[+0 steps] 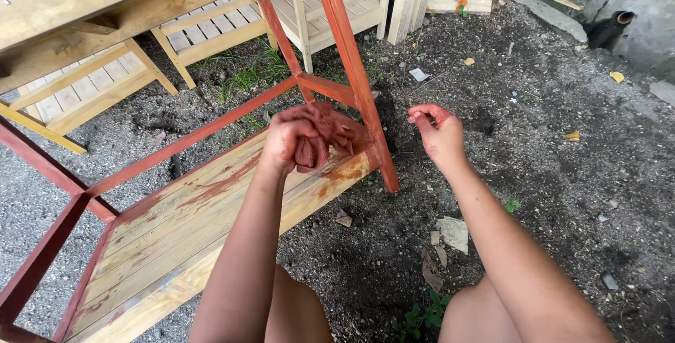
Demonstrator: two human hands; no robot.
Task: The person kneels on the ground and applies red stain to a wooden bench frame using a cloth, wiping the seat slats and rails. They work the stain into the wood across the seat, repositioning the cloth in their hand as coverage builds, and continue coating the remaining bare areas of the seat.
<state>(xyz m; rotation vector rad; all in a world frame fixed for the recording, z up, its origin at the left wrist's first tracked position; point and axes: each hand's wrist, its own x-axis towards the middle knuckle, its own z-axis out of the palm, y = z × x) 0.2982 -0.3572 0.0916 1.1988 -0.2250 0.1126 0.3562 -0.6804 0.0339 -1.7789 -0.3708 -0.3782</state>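
The left hand [285, 143] is clenched around a crumpled, red-stained cloth rag [325, 136] and presses it onto the far right end of the pale slatted wooden lower shelf [183, 230], just beside the red-stained wooden leg [355, 69]. The shelf's long axis runs from near left to far right. The right hand [439, 136], stained red, hangs loosely curled and empty over the gravel ground [562, 139], to the right of the leg, so the left hand is the nearer one.

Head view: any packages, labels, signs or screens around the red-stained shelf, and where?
No packages, labels, signs or screens show clearly.
Small pale scrap: lies on the dirt beyond the red table leg, flat, grey-white; cannot tell whether it is a wrapper.
Yellow bits: on the ground at right; they look like leaves.
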